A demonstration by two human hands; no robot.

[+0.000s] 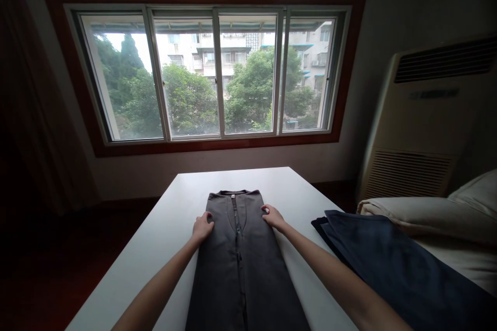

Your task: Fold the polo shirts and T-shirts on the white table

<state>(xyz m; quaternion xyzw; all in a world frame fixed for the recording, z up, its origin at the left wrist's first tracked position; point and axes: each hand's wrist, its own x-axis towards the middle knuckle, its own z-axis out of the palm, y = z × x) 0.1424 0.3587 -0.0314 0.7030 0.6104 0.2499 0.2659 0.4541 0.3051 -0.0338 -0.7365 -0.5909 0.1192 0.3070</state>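
White tabletop, below the window. Grey garment lies lengthwise on it, collar end toward the window. My left hand: fingers slightly parted from thumb, touching the garment's left edge. My right hand: fingers curled at its right edge; grip on cloth I cannot tell.

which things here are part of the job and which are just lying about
Seemingly in use:
- grey garment, between left hand and right hand
- white table under it

Seemingly just lying about:
- dark blue cloth
- cream cushion
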